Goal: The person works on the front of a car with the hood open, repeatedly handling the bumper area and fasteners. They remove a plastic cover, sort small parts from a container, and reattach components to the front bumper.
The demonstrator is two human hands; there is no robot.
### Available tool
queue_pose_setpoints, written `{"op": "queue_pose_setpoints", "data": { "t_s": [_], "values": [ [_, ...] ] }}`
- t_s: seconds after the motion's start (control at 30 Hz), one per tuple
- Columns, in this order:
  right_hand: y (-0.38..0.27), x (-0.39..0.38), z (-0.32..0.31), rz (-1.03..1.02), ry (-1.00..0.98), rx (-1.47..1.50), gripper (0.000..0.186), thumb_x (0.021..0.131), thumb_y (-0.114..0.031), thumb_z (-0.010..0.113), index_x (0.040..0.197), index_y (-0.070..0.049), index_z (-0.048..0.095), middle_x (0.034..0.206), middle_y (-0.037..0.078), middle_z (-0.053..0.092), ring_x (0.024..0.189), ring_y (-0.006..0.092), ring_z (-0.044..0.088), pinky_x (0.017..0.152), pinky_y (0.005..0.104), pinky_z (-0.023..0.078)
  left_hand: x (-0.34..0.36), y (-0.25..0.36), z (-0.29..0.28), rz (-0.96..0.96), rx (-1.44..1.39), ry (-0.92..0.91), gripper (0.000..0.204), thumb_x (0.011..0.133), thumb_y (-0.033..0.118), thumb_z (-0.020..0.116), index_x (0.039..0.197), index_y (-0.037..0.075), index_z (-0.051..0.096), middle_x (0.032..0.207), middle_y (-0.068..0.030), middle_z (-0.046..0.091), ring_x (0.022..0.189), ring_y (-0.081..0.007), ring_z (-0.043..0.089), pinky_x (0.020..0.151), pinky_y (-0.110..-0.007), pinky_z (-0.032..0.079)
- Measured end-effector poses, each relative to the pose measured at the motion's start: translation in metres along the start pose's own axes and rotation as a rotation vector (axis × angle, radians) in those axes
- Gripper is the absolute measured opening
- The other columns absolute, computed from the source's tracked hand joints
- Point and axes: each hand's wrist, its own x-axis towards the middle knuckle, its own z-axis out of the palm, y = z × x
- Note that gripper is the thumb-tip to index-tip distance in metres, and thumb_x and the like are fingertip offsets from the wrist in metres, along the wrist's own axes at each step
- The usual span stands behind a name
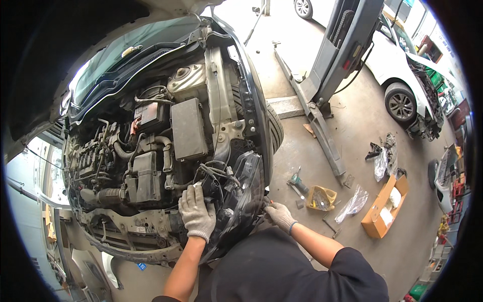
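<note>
At the front corner of the dark car (258, 108) sits a clear plastic headlight (246, 173). The grey-gloved left hand (197, 211) lies beside it, near black wiring (215, 172), fingers extended, close together. The grey-gloved right hand (279, 215) curls its fingers by the headlight's outer side. Whether either hand grips anything, one cannot tell.

Cables (215, 171) crowd the gap between black box (188, 128) and headlight (248, 173).

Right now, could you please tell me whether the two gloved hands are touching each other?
Apart: the head view plainly shows the car's dark front corner between the left hand and the right hand.
</note>
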Motion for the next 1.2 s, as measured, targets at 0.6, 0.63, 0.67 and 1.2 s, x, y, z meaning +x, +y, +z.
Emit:
{"op": "queue_pose_setpoints", "data": {
  "t_s": [0.6, 0.63, 0.67, 1.2],
  "values": [
    [0.001, 0.004, 0.009, 0.011, -0.062, -0.094, 0.019, 0.097, -0.021, 0.054, 0.099, -0.005, 0.063, 0.071, 0.003, 0.06, 0.058, 0.0125, 0.056, 0.048, 0.0297, 0.044, 0.075, -0.073, -0.022, -0.411, -0.274, 0.115, 0.023, 0.087, 0.024, 0.067, 0.095, 0.003, 0.072, 0.093, -0.0211, 0.072, 0.092, -0.0422, 0.068, 0.082, -0.05, 0.054],
    [-0.002, 0.001, 0.01, -0.001, -0.065, -0.102, 0.018, 0.097, -0.021, 0.054, 0.099, -0.005, 0.063, 0.071, 0.003, 0.06, 0.058, 0.0125, 0.055, 0.048, 0.0296, 0.043, 0.085, -0.084, -0.027, -0.459, -0.26, 0.044, 0.026, 0.088, 0.027, 0.064, 0.096, 0.003, 0.072, 0.093, -0.0227, 0.072, 0.093, -0.0429, 0.069, 0.083, -0.05, 0.054],
    [-0.002, 0.0, 0.012, -0.014, -0.065, -0.107, 0.018, 0.097, -0.02, 0.054, 0.1, -0.005, 0.063, 0.072, 0.003, 0.06, 0.057, 0.0125, 0.055, 0.048, 0.0294, 0.043, 0.092, -0.09, -0.032, -0.49, -0.266, 0.033, 0.029, 0.087, 0.029, 0.062, 0.098, 0.005, 0.073, 0.093, -0.0224, 0.072, 0.093, -0.0431, 0.068, 0.083, -0.05, 0.054],
    [0.035, 0.04, 0.02, -0.038, -0.114, -0.241, 0.028, 0.095, -0.02, 0.059, 0.112, 0.001, 0.067, 0.086, 0.009, 0.07, 0.075, 0.0203, 0.067, 0.065, 0.0353, 0.054, 0.122, -0.103, -0.007, -0.62, -0.254, -0.204, 0.049, 0.086, 0.044, 0.07, 0.111, 0.002, 0.067, 0.107, -0.0228, 0.072, 0.107, -0.0404, 0.067, 0.094, -0.048, 0.05]
  ]
}}
